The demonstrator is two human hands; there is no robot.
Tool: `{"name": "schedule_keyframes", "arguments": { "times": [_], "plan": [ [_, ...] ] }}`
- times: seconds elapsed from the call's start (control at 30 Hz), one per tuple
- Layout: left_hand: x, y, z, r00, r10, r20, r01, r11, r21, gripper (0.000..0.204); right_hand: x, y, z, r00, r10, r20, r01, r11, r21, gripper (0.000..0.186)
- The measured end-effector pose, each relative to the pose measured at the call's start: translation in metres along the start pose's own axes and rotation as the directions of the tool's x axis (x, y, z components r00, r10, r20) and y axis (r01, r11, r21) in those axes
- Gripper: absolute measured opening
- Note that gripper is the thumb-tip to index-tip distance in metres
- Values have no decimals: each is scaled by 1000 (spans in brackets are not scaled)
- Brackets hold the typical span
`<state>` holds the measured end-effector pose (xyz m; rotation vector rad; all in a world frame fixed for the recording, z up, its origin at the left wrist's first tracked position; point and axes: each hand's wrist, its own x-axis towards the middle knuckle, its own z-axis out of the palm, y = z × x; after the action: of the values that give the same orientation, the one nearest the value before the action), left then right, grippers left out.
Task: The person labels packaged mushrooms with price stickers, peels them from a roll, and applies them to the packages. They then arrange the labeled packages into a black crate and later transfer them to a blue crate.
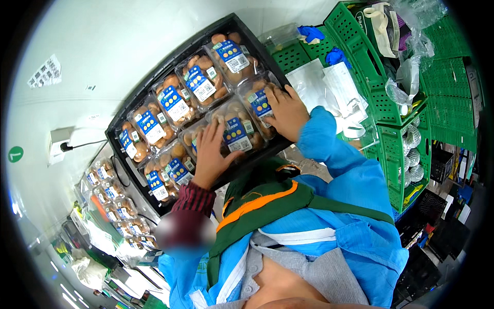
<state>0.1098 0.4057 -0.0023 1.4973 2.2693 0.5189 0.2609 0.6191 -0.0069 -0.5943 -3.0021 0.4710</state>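
A black crate point(119, 150) holds two rows of clear plastic packs of brown, rounded produce that looks like mushrooms. Each pack carries a blue-and-white label. My left hand point(210, 157) rests on the near row with its fingers stretched out and thumb apart. Beside its thumb lies a mushroom pack point(237, 135). Over the pack at the near right corner point(258, 104), my right hand point(286, 113) spreads its thumb and fingers across the top and partly covers the label. The undersides of the packs are hidden.
More mushroom packs point(114, 189) are stacked at the left. On the right stand green crates point(355, 49), one holding netted round items point(411, 139). White sheets point(342, 92) and blue crumpled gloves point(311, 34) lie beyond my right hand. A black cable point(85, 145) runs from a wall box.
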Motion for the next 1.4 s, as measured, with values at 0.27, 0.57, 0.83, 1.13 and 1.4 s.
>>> {"name": "schedule_keyframes", "arguments": {
  "times": [0.27, 0.57, 0.83, 1.13, 1.4],
  "plan": [
    [-109, -162, -75, 604, -331, -725, 570, 815, 103, 57, 55, 58, 5, 901, 247, -356, -13, 836, 549, 43],
    [-170, -311, -80, 459, -800, -388, 663, 598, -450, 33, 100, 76, 44, 866, 498, -45, -333, 640, 693, 33],
    [-84, -225, -14, 695, -713, -91, 550, 609, -571, 29, -123, 31, -72, 752, 630, -196, -301, 592, 747, 32],
    [-99, -46, -95, 921, -368, 127, 377, 764, -523, 30, -323, -100, -205, 482, 833, -273, -433, 497, 752, 32],
    [-189, 112, -179, 970, -82, 229, 187, 852, -489, 31, -514, -253, -246, 188, 919, -346, -380, 393, 837, 36]
  ]
}}
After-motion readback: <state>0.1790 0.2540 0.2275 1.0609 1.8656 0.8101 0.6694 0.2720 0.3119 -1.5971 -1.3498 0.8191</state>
